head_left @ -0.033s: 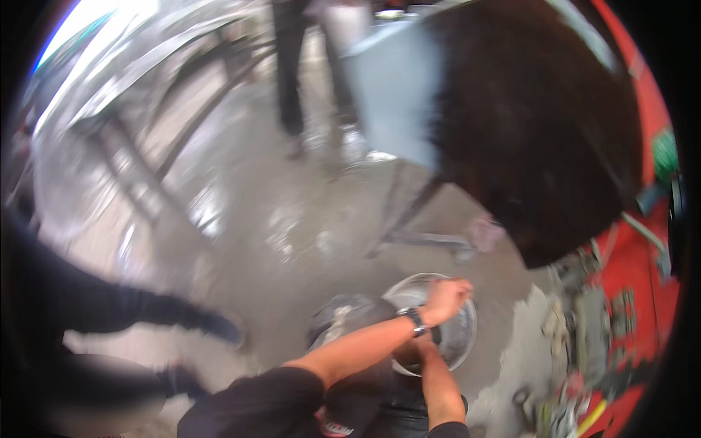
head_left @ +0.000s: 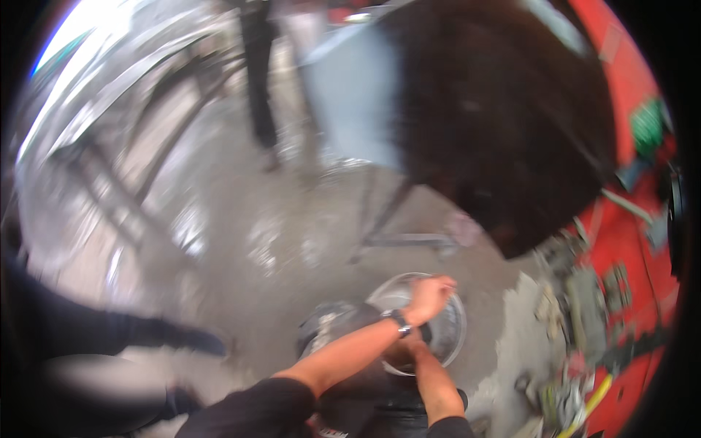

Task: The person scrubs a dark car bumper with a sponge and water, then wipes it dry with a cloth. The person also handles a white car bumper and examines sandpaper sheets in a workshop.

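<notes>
My left arm, with a dark watch [head_left: 398,321] at the wrist, reaches across above my right wrist. My left hand [head_left: 429,298] hangs over a round metal basin [head_left: 461,328] on the floor. Its fingers look curled in, and whatever they may hold is hidden. My right hand [head_left: 409,344] is lower, at the basin's near side, partly covered by the left wrist. Its fingers do not show. Beside it, inside the basin, is a small dark patch that I cannot make out.
A large dark brown panel with a pale blue edge [head_left: 504,131] stands on a metal stand [head_left: 409,239] ahead. Red cabinets [head_left: 635,292] and cluttered tools [head_left: 577,314] line the right. A person's leg [head_left: 168,336] is at left, another person's legs [head_left: 259,80] farther off. Plastic sheeting [head_left: 80,175] hangs far left.
The whole view has shifted a little, so things sit farther left in the picture. My hands stay over the basin in nearly the same pose.
</notes>
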Tool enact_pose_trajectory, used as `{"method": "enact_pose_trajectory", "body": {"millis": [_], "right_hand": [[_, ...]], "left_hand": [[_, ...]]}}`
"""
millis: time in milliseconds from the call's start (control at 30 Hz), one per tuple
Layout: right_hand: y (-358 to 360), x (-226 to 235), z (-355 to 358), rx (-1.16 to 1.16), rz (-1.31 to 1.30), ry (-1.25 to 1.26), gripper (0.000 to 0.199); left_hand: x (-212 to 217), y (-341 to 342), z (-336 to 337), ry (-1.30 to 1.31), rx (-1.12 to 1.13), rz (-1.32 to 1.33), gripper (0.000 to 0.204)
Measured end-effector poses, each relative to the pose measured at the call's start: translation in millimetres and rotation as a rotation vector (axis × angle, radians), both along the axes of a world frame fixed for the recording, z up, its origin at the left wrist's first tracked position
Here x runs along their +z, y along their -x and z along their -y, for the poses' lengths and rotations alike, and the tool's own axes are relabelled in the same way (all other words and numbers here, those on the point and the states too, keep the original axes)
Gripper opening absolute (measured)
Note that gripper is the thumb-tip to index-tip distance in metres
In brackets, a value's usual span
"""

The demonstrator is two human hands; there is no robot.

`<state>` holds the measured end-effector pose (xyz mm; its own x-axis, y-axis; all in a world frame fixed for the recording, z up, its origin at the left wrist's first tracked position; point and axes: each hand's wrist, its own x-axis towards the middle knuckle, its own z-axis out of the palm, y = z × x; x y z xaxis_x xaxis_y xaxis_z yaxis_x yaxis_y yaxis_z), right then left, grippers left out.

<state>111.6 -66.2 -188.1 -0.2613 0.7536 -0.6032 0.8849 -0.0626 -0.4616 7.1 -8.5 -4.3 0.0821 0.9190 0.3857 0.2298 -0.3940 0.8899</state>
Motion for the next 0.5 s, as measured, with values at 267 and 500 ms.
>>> {"method": "enact_pose_trajectory", "body": {"millis": [267, 500], "right_hand": [[1.9, -9.3, -35.4, -0.115, -0.014, -0.173, 0.037], [-8.2, 242.6, 25.3, -0.756, -0.470, -1.123, 0.037]], "left_hand": [[12.5, 4.7, -21.7, -0.007, -0.021, 0.149, 0.018], [57.5, 20.6, -36.4, 0.068, -0.109, 0.617, 0.028]]}}
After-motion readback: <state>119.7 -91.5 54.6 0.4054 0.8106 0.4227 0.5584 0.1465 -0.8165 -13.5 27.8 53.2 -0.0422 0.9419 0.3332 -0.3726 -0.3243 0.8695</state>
